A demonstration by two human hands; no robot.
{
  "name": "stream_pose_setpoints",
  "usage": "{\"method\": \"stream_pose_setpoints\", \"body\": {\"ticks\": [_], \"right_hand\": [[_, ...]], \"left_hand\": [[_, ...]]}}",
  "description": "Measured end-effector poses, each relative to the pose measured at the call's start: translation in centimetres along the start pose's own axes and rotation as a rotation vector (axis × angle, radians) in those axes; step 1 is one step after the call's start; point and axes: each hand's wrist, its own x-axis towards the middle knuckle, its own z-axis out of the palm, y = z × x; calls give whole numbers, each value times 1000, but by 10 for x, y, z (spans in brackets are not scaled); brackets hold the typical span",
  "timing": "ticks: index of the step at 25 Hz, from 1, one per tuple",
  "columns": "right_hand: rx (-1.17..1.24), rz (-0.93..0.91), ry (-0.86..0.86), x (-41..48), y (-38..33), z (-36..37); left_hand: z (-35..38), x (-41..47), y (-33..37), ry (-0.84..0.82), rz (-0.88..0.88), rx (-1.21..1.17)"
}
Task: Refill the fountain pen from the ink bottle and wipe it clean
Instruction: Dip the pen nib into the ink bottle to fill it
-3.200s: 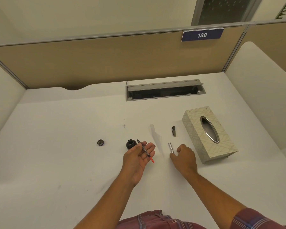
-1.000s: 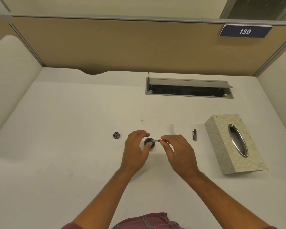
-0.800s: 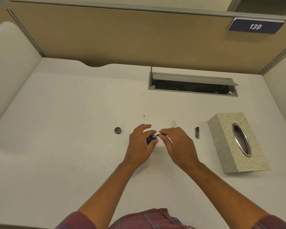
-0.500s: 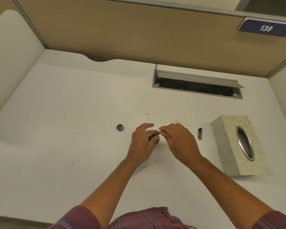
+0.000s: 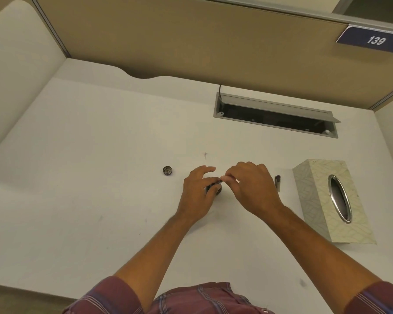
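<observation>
At the near middle of the white tabletop [image 5: 77,200] we have both hands on the job. Our left hand [image 5: 197,196] curls round the small dark glass ink bottle [image 5: 214,189], fingers [image 5: 205,171] clamped on its sides and the index lifted clear, so only a sliver of the bottle shows. Our right hand [image 5: 252,189] pinches the slim dark fountain pen section [image 5: 218,181] between thumb and forefinger, right over the bottle's mouth; most of it is hidden, and we cannot tell whether the nib is in the ink.

We judge the bottle light, smooth and easy to tip, so the low wrap round its body is the right hold. The pen part is thin, stiff and slick, with a delicate nib, best held at its back end.

Just beyond and left lies the round dark bottle cap [image 5: 168,170], well apart from the bottle. To the right, the short dark pen cap [image 5: 277,182] lies near the pale patterned tissue box [image 5: 331,200] with its oval metal opening, ready for wiping. Farthest back sits the grey metal cable tray [image 5: 275,109], under the tan partition [image 5: 191,41].
</observation>
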Motion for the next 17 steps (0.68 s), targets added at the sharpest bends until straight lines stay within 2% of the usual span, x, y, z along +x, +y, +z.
{"method": "stream_pose_setpoints", "body": {"ticks": [6, 11, 17], "right_hand": [[102, 9, -66, -2, -6, -11], [-111, -37, -155, -1, -9, -11], [-68, 29, -57, -2, -7, -9]], "left_hand": [[2, -2, -4, 7, -12, -9], [4, -2, -4, 19, -21, -7], [4, -3, -3, 17, -17, -17]]}}
